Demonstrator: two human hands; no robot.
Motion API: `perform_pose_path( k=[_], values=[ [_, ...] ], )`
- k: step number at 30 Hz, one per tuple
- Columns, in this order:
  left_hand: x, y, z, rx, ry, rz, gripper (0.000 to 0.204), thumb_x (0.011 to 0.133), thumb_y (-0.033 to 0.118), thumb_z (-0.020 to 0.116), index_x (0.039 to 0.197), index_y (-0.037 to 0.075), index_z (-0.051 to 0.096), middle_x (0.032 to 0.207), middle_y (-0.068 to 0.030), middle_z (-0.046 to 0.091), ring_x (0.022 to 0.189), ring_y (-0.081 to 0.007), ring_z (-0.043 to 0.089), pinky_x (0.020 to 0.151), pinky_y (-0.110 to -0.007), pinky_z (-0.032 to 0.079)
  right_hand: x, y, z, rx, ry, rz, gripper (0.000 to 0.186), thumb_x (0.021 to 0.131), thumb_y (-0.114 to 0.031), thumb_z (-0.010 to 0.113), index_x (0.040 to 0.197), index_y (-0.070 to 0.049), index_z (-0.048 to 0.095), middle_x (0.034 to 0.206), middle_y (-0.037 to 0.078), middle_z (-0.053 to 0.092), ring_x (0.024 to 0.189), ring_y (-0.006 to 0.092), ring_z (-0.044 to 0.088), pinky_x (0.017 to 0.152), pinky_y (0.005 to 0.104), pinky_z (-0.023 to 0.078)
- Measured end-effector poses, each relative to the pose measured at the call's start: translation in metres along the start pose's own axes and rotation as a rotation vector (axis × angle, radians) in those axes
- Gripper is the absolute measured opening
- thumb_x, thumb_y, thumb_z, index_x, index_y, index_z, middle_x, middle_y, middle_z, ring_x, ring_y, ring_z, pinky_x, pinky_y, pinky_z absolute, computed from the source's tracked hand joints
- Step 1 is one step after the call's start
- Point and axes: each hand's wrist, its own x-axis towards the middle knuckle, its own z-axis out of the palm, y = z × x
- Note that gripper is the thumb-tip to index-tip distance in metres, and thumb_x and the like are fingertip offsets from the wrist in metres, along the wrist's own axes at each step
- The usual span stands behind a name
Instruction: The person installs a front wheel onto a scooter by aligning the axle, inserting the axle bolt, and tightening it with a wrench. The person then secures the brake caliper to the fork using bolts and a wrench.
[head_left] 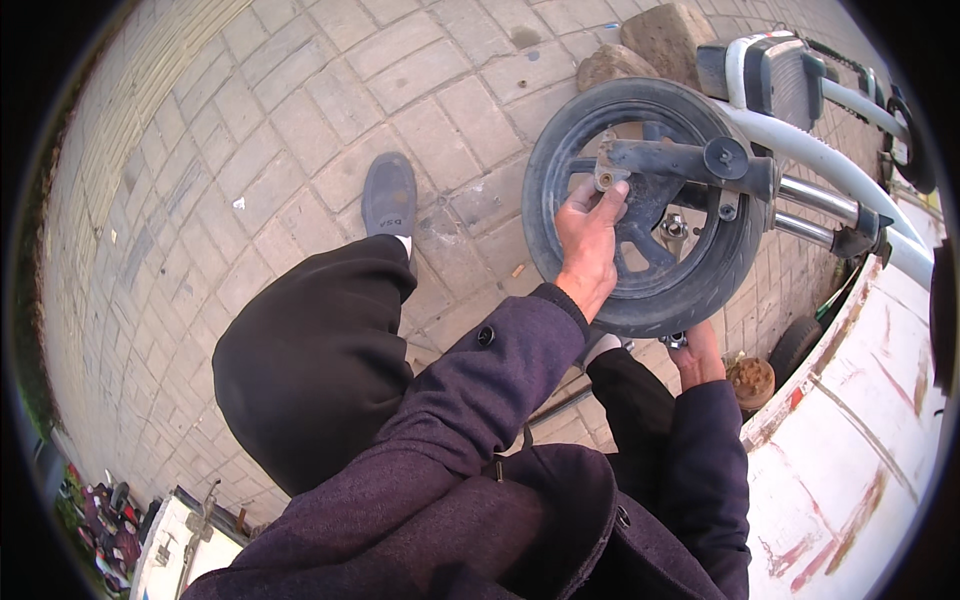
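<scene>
A black-tyred wheel [645, 318] with dark spokes lies tilted in front of me. Over it runs a dark fork leg [665, 158], joined to shiny tubes [815, 200] on the right. My left hand [590, 235] is closed, thumb and fingers pinching the pale metal fork end [606, 172] near its bolt hole. Low beside the tyre's near edge, my right hand [703, 355] has its fingers curled at a small shiny metal part [676, 340]. The wheel hides some of those fingers, and I cannot make out what kind of part it is.
Beyond the wheel lie two rough stones [665, 40]. A white scooter frame [800, 150] with a footboard curves along the right. Below it are a scratched white panel [850, 450] and a rusty round tin [750, 382]. Grey paving bricks [300, 130] stretch left, past my shoe [389, 195].
</scene>
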Motion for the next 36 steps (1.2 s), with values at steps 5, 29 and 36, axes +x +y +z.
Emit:
perform_pose_path(
  k=[5, 29, 36],
  values=[
    [0.0, 0.0, 0.002, -0.032, 0.015, 0.018, 0.032, 0.093, 0.01, 0.075, 0.122, 0.0, 0.069, 0.109, -0.0027, 0.07, 0.095, -0.0111, 0.062, 0.087, -0.029, 0.05, 0.004, -0.004, -0.005, -0.015, -0.018, 0.029, 0.03, 0.103, -0.018, 0.06, 0.127, -0.001, 0.063, 0.12, 0.011, 0.071, 0.104, 0.0232, 0.071, 0.087, 0.037, 0.059],
    [-0.001, 0.006, 0.006, -0.061, 0.033, -0.035, 0.033, 0.094, 0.008, 0.072, 0.126, 0.001, 0.066, 0.114, -0.0026, 0.069, 0.101, -0.0118, 0.064, 0.09, -0.029, 0.053, 0.003, -0.001, -0.001, -0.063, -0.068, 0.054, 0.028, 0.103, -0.016, 0.06, 0.125, -0.001, 0.065, 0.12, 0.012, 0.071, 0.104, 0.0239, 0.071, 0.089, 0.0386, 0.059],
    [-0.002, 0.008, 0.007, -0.064, 0.022, -0.023, 0.034, 0.095, 0.008, 0.071, 0.128, 0.001, 0.065, 0.116, -0.0036, 0.069, 0.103, -0.012, 0.064, 0.09, -0.03, 0.053, 0.011, -0.002, 0.006, -0.065, -0.081, 0.02, 0.026, 0.104, -0.018, 0.058, 0.123, -0.002, 0.066, 0.12, 0.012, 0.072, 0.102, 0.0236, 0.072, 0.083, 0.0374, 0.061]
  ],
)
